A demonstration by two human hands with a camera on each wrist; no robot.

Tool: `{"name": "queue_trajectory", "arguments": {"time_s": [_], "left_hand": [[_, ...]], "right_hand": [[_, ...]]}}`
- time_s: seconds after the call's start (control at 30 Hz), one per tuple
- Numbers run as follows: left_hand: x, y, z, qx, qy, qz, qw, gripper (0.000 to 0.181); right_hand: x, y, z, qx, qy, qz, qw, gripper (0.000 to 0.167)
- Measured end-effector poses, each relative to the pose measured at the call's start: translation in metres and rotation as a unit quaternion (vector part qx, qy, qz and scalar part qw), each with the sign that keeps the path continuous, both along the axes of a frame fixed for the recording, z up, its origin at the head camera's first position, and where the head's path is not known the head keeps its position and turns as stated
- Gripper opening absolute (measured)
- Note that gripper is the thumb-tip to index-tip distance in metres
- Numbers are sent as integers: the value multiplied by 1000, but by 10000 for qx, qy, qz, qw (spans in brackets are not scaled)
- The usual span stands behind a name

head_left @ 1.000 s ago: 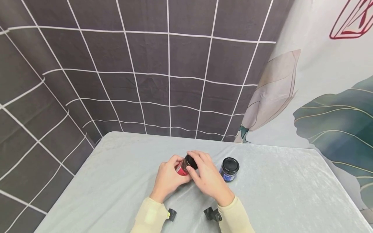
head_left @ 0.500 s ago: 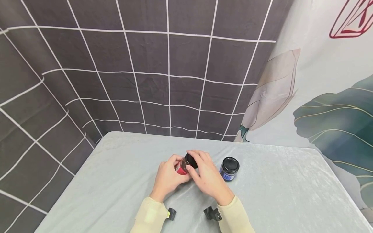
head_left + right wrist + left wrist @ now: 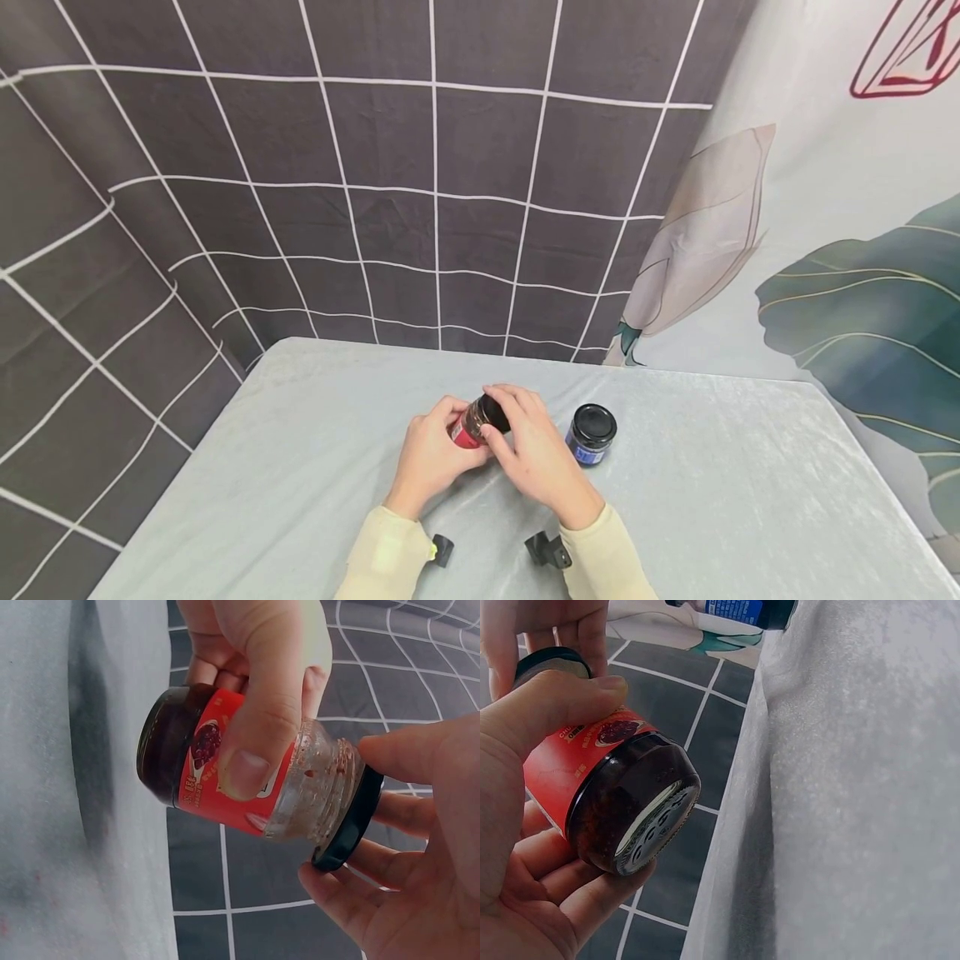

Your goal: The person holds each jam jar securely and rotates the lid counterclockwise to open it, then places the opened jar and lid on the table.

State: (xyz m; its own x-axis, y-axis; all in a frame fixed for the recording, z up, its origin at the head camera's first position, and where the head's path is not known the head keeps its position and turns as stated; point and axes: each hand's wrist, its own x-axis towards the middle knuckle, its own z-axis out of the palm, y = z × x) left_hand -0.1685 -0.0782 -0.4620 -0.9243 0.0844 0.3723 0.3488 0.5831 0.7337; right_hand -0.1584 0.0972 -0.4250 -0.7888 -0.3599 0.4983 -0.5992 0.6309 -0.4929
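A glass jar (image 3: 304, 776) with a red label and dark contents is held tilted above the table. My left hand (image 3: 433, 457) grips its labelled body, thumb on one side and fingers round the other. The black lid (image 3: 351, 821) sits at the jar's mouth, between the thumb and fingers of my right hand (image 3: 540, 457). Glass threads show beside the lid's edge; whether it still engages them I cannot tell. Right of my right hand stands a second jar (image 3: 590, 437), upright, with a black lid and blue label.
A pale grey cloth covers the table (image 3: 720, 492). Behind it hangs a dark curtain (image 3: 382, 225) with a white grid, and a white leaf-patterned curtain (image 3: 817, 208) at the right. Small black devices (image 3: 547, 551) sit by both wrists.
The lid and my right fingertips have shifted slightly up and right. A little more of the jar's glass neck shows. My left hand keeps its grip, and the blue-labelled jar stays put.
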Motion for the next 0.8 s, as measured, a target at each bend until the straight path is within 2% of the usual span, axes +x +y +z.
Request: {"name": "queue_trajectory", "arguments": {"time_s": [0.53, 0.8], "left_hand": [[-2, -2, -1, 65, 15, 53, 10000, 49], [-3, -3, -2, 74, -112, 116, 9998, 51]], "right_hand": [[0, 1, 0, -23, 99, -21, 9999, 45], [-1, 1, -1, -23, 83, -30, 10000, 45]]}}
